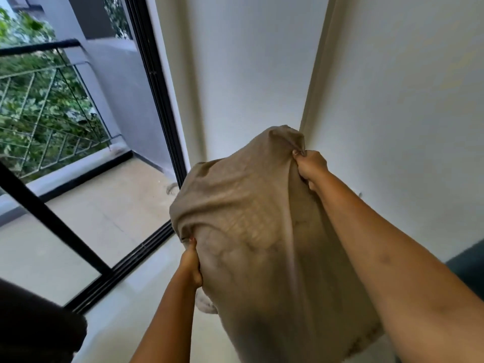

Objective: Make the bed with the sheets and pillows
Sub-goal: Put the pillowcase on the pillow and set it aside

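Observation:
A beige pillowcase (251, 218) hangs in the air in front of me, with a white pillow (205, 303) showing at its lower left edge. My left hand (190, 265) grips the case's left edge low down. My right hand (310, 166) pinches its upper right corner, raised near the wall. The fabric bulges between the two hands and most of the pillow is hidden inside it. The bed is out of view.
A white wall (379, 100) stands straight ahead and to the right. A black-framed sliding glass door (157, 106) on the left gives onto a balcony with a railing (47, 95). A dark object (36, 318) sits at lower left, a dark teal surface (468, 268) at right.

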Demonstrator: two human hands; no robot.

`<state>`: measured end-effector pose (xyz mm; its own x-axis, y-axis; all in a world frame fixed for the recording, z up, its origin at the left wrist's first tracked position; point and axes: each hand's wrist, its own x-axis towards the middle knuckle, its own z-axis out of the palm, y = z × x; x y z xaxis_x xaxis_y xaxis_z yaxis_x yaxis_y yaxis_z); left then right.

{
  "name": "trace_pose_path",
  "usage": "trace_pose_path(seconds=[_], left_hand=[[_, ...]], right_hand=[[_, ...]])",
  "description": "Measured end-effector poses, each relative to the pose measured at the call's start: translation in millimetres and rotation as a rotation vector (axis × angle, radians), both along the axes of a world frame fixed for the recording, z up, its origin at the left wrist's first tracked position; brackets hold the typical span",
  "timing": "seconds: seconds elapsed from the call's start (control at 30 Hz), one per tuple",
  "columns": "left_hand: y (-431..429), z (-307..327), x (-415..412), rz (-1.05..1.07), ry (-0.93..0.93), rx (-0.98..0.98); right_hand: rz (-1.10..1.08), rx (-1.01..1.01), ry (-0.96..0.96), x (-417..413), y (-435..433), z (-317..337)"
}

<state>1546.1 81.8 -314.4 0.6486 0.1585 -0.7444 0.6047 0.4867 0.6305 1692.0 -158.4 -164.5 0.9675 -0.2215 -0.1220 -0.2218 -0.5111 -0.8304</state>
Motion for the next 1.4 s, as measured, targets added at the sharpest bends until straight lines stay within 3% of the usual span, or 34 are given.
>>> trace_pose_path(seconds=[0.1, 0.2, 0.33, 0.5, 0.6, 0.67, 0.77, 0.83, 0.9, 0.93, 1.13, 1.33, 1.4], left_hand=[[-4.2, -23.8, -8.5, 0.089, 0.108, -0.04], [0.9, -87.0, -9.5, 0.208, 0.222, -0.051], [-24.7, -82.8, -18.4, 0.361, 0.304, -0.066], [-15.2, -120.5, -12.1, 0.537, 0.371, 0.086], [-10.3, -145.7, -14.7, 0.414, 0.536, 0.346], [-20.3, -144.9, -22.5, 0.247, 0.54, 0.679], [-51.8, -139.2, -31.7, -0.077, 0.38, 1.125], [-75.1, -140.5, -31.7, -0.487, 0.253, 1.29], [-99.0, -147.1, -26.7, -0.777, 0.143, 1.267], [-109.4, -148.8, -24.9, -0.826, 0.127, 1.227], [-132.4, -155.1, -13.8, -0.709, 0.202, 1.116], [-132.5, -172.1, -12.2, -0.752, 0.138, 1.054], [-123.0, -174.1, -11.9, -0.58, 0.131, 1.065]], right_hand=[[0.084, -0.003, 0.047, 4.0, 8.2, -32.1], [0.195, -0.014, 0.164, 1.3, 11.7, -66.5], [0.434, 0.016, 0.318, -10.5, 10.2, -120.3], [0.83, -0.494, 0.592, -54.1, 0.6, -194.4], [0.905, -0.659, 0.759, -94.6, -14.3, -252.4], [0.875, -0.674, 0.723, -111.1, -18.1, -269.2], [0.924, -0.704, 0.627, -112.6, -18.6, -271.8], [0.915, -0.727, 0.568, -106.7, -20.6, -274.1], [0.855, -0.739, 0.543, -99.3, -28.4, -275.6], [0.803, -0.738, 0.54, -95.7, -34.1, -275.4], [0.313, -0.636, 0.732, -87.1, -96.8, -279.8], [0.402, -0.585, 0.766, -87.8, -112.5, -293.7], [0.381, -0.57, 0.746, -86.5, -115.7, -297.9]])
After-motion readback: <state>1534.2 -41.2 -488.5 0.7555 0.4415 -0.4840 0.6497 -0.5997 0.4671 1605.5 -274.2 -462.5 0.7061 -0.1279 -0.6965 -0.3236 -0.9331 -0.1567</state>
